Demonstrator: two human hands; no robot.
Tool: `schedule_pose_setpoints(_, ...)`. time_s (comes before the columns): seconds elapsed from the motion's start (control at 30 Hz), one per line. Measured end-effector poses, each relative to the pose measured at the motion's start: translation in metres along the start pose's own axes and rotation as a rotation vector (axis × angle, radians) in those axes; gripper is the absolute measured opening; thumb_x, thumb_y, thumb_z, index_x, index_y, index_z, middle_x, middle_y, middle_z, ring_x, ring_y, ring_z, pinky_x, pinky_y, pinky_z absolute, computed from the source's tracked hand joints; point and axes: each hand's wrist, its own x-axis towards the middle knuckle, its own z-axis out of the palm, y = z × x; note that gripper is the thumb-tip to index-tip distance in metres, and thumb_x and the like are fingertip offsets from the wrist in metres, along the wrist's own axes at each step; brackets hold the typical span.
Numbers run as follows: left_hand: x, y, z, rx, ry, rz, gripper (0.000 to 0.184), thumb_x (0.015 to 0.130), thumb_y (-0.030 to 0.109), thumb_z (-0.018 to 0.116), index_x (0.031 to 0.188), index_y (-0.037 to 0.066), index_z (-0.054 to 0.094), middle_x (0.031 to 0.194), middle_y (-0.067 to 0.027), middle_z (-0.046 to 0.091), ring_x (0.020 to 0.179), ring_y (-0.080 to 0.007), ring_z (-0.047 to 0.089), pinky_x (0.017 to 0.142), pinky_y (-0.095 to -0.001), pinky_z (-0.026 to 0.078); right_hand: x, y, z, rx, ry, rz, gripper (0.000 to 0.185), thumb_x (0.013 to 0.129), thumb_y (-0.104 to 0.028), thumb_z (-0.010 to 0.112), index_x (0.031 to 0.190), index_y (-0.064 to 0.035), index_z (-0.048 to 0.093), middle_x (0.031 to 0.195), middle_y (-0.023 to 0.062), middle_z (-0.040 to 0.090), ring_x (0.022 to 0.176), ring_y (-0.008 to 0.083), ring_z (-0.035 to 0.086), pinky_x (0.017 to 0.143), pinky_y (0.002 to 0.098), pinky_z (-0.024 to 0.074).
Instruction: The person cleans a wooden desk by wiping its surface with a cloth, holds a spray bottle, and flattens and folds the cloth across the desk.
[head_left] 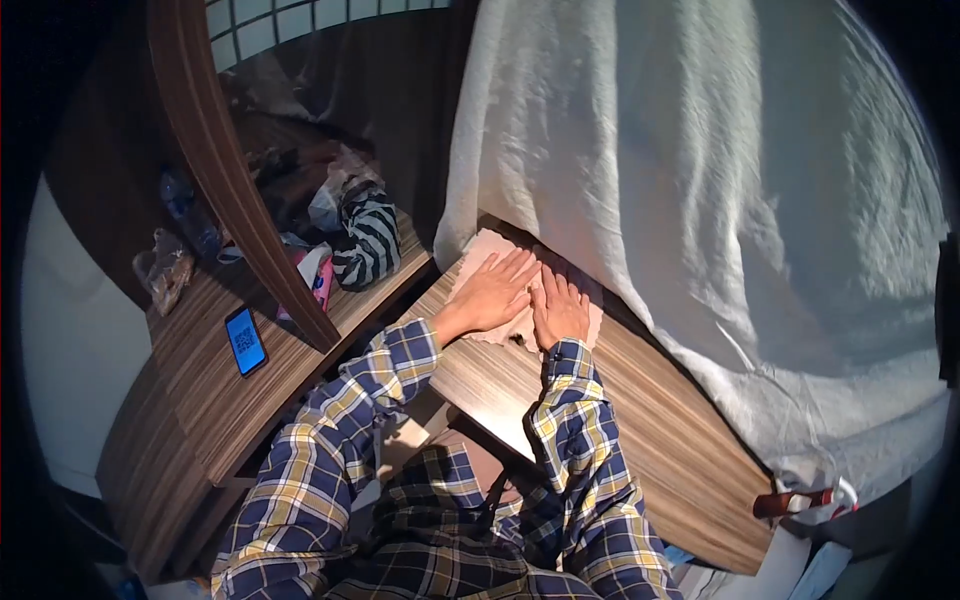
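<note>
A pale pink cloth (475, 259) with a scalloped edge lies spread on the wood-grain desk (640, 400), close to the curtain. My left hand (497, 291) rests flat on it, fingers stretched toward the upper right. Beside it my right hand (560, 308) also presses flat on the cloth, fingers pointing away from me. The fingertips of the two hands nearly meet. Between the wrists, at the cloth's near edge, is a small dark spot (517, 341) that I cannot make out.
A white curtain (640, 150) hangs along the desk's far side. On the left shelf lie a phone (245, 341) showing a QR code, a striped cloth item (372, 240), a plastic bottle (190, 210) and a crumpled plastic bag (165, 270). A dark red object (790, 502) sits at the right corner.
</note>
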Motion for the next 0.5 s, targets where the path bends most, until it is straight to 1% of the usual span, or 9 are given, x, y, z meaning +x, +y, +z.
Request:
schedule_pose_setpoints(0.03,-0.007,0.000,-0.001,-0.068,0.031,0.037,0.065,0.100,0.039,0.040,0.152,0.002,0.026,0.157,-0.0192,0.027,0.147,-0.0310,0.023,0.120,-0.0478,0.016,-0.007,0.003,-0.008,0.032,-0.104,0.056,0.053,0.102,-0.042,0.034,0.146,-0.0147,0.042,0.145,0.0114,0.047,0.134,0.0303,0.042,0.112,0.0501,0.0269)
schedule_pose_setpoints(0.13,-0.026,0.004,-0.018,-0.204,0.028,0.094,0.069,0.101,0.044,0.038,0.154,0.005,0.019,0.160,-0.0147,0.021,0.149,-0.0275,0.018,0.120,-0.0476,0.013,-0.039,0.017,-0.001,-0.007,-0.013,0.001,0.053,0.101,-0.041,0.034,0.147,-0.0150,0.040,0.153,0.0117,0.037,0.142,0.0298,0.033,0.117,0.0496,0.0193)
schedule_pose_setpoints(0.17,-0.029,0.004,-0.018,-0.218,0.019,0.048,0.068,0.101,0.044,0.038,0.154,0.005,0.019,0.160,-0.0150,0.021,0.149,-0.0276,0.017,0.120,-0.0471,0.011,-0.047,0.013,-0.011,0.033,-0.083,0.020,0.053,0.101,-0.040,0.036,0.148,-0.0154,0.040,0.157,0.0115,0.030,0.145,0.0290,0.027,0.119,0.0494,0.0156)
schedule_pose_setpoints(0.2,-0.034,0.004,-0.018,-0.243,0.004,0.002,0.067,0.102,0.043,0.037,0.154,0.005,0.019,0.160,-0.0153,0.021,0.149,-0.0276,0.016,0.120,-0.0465,0.010,-0.055,0.005,-0.023,0.052,-0.116,0.057,0.052,0.101,-0.039,0.037,0.148,-0.0155,0.040,0.156,0.0125,0.032,0.145,0.0296,0.029,0.119,0.0500,0.0157)
schedule_pose_setpoints(0.27,-0.036,0.009,-0.018,-0.193,0.051,-0.063,0.068,0.102,0.043,0.035,0.153,0.001,0.020,0.159,-0.0196,0.020,0.149,-0.0302,0.015,0.120,-0.0466,0.008,-0.058,0.002,-0.027,0.093,0.011,-0.003,0.052,0.101,-0.038,0.038,0.147,-0.0159,0.041,0.156,0.0131,0.032,0.145,0.0302,0.028,0.119,0.0506,0.0153)
schedule_pose_setpoints(0.33,-0.033,0.018,-0.020,-0.178,-0.003,-0.347,0.068,0.103,0.043,0.035,0.151,-0.004,0.023,0.157,-0.0271,0.019,0.149,-0.0364,0.013,0.120,-0.0479,0.008,-0.047,0.000,-0.027,0.123,0.033,-0.058,0.052,0.100,-0.039,0.039,0.147,-0.0165,0.041,0.156,0.0135,0.033,0.145,0.0309,0.028,0.118,0.0511,0.0149)
schedule_pose_setpoints(0.37,-0.031,0.020,-0.014,-0.209,0.039,-0.345,0.072,0.101,0.044,0.037,0.147,-0.010,0.027,0.154,-0.0333,0.020,0.148,-0.0411,0.013,0.120,-0.0490,0.009,-0.045,-0.001,-0.024,0.151,0.048,-0.118,0.053,0.100,-0.041,0.039,0.147,-0.0172,0.042,0.155,0.0139,0.033,0.145,0.0315,0.028,0.118,0.0517,0.0145)
schedule_pose_setpoints(0.47,-0.025,0.021,0.003,-0.037,0.092,-0.307,0.072,0.100,0.045,0.039,0.147,-0.009,0.028,0.154,-0.0335,0.020,0.147,-0.0418,0.016,0.119,-0.0497,0.011,-0.035,-0.003,-0.001,-0.025,0.006,-0.062,0.055,0.100,-0.045,0.037,0.148,-0.0194,0.040,0.157,0.0127,0.031,0.146,0.0309,0.026,0.119,0.0506,0.0132)
schedule_pose_setpoints(0.5,-0.019,0.017,0.006,-0.029,0.149,-0.294,0.074,0.098,0.045,0.041,0.147,-0.009,0.028,0.153,-0.0331,0.023,0.146,-0.0422,0.018,0.119,-0.0499,0.012,-0.027,-0.002,0.004,-0.041,0.049,-0.056,0.056,0.099,-0.048,0.037,0.149,-0.0217,0.039,0.153,0.0133,0.036,0.142,0.0323,0.033,0.117,0.0504,0.0199)
